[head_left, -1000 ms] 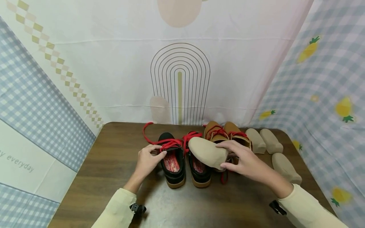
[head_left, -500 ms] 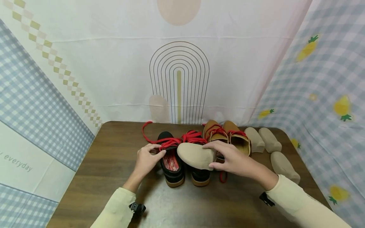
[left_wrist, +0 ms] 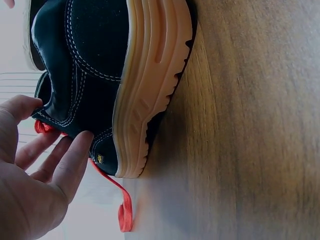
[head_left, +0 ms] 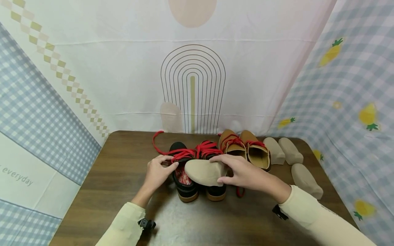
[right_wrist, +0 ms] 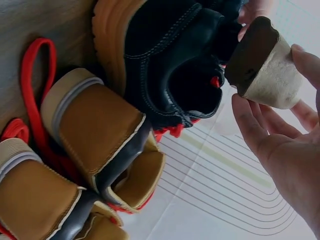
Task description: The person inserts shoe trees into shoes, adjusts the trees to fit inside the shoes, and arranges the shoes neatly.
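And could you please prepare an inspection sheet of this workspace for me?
Surface: brown wood-grain table.
Job's things: left black shoe and right black shoe, both with red laces; held beige insert above them.
Clutter: two brown shoes; three other beige inserts towards the right.
Hands: left hand grips the left black shoe near its laces; right hand pinches the held beige insert.
Cables: nothing seen.
Surroundings: white printed cloth behind; blue-checked cloths at both sides.

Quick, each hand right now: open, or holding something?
Left hand: closed, pinching the left black shoe near its laces.
Right hand: closed, holding a beige shoe insert.
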